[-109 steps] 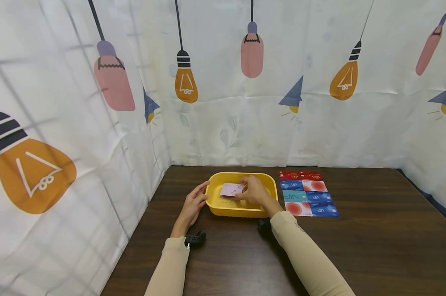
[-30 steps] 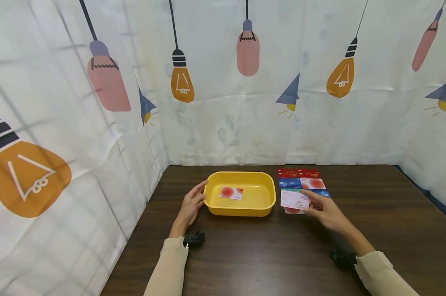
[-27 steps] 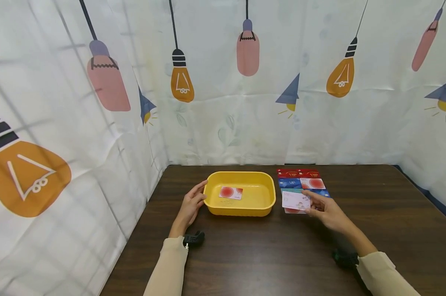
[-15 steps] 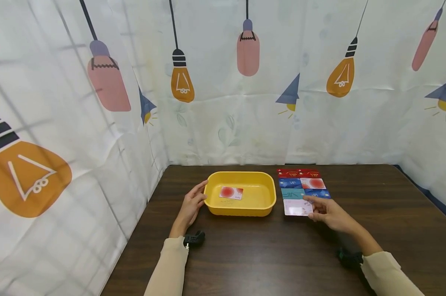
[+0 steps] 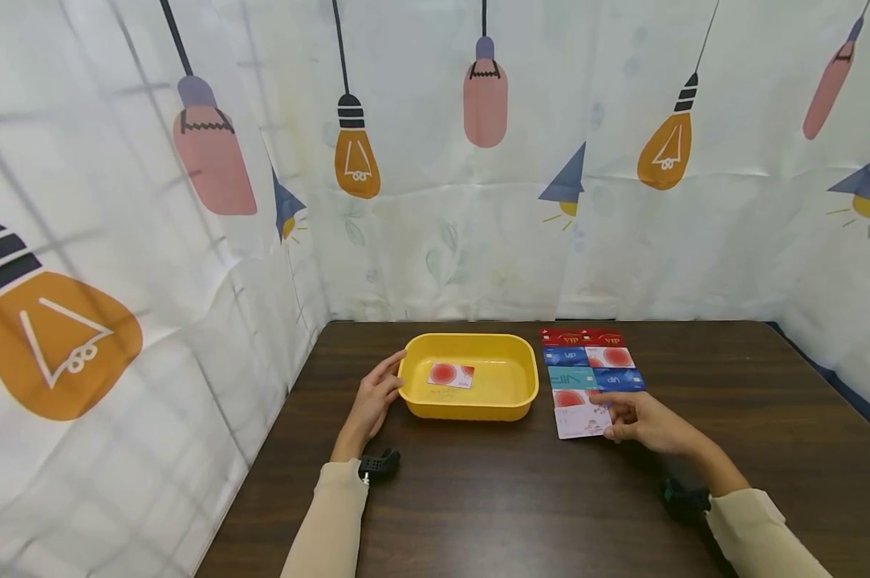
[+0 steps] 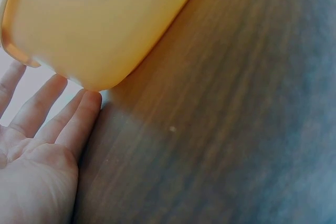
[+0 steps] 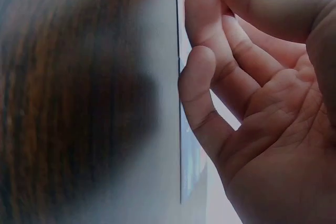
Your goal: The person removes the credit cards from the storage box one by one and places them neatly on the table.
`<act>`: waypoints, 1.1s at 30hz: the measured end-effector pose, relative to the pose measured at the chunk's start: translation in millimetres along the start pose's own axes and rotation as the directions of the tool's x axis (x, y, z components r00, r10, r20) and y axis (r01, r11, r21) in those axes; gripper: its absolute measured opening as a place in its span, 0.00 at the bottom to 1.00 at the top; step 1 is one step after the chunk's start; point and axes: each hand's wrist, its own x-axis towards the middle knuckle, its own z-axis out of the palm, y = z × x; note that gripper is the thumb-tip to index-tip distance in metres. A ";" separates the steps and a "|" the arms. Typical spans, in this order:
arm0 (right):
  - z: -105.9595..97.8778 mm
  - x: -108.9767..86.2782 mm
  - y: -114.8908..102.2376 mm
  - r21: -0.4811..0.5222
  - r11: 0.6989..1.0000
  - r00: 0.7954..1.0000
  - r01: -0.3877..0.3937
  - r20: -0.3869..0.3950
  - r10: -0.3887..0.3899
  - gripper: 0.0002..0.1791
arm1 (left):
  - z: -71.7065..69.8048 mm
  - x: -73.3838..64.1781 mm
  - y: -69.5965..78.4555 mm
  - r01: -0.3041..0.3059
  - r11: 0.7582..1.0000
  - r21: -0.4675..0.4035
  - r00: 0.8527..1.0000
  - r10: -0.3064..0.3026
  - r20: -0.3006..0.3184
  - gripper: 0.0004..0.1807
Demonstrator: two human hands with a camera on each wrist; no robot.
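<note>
My right hand (image 5: 648, 421) pinches the right end of a pale pink card (image 5: 579, 421), which lies flat or nearly so at the near end of the left column of cards. The card meets or slightly overlaps the white card with a red circle (image 5: 567, 397) just behind it. In the right wrist view the fingers (image 7: 197, 72) are bent close beside the thin edges of cards. My left hand (image 5: 370, 401) touches the left end of the yellow tray (image 5: 471, 413), its fingers fairly straight in the left wrist view. Another red-circle card (image 5: 451, 375) lies inside the tray.
Two columns of cards lie right of the tray: red VIP cards (image 5: 583, 337) at the back, then blue cards (image 5: 618, 379), a red-circle card (image 5: 609, 357) and a teal card (image 5: 572, 378). The dark wooden table (image 5: 478, 498) ends at a patterned curtain (image 5: 435, 241).
My right hand has taken the pink card out of the tray, carried it right over the card columns, then drawn it towards me to their near end. The left hand stays at the tray.
</note>
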 end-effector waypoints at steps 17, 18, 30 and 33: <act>0.6 -1.4 -1.5 -0.091 0.995 0.999 -0.045 0.020 0.047 0.31 | 1.1 -0.1 1.1 0.011 1.000 -0.008 1.000 -0.011 -0.011 0.30; 0.7 -1.4 -0.9 -0.100 0.994 0.999 -0.040 0.017 0.042 0.31 | 1.1 -0.1 1.4 0.012 1.000 -0.008 1.000 -0.012 -0.011 0.30; 0.0 -2.5 5.2 -0.220 0.976 0.999 -0.011 -0.031 0.004 0.29 | 1.2 -0.9 1.7 0.005 1.000 -0.003 1.000 -0.005 -0.001 0.30; 0.6 -3.3 5.6 -0.231 0.973 0.999 -0.009 -0.046 -0.002 0.29 | 1.1 -0.8 1.1 0.003 1.000 -0.002 1.000 -0.003 0.001 0.30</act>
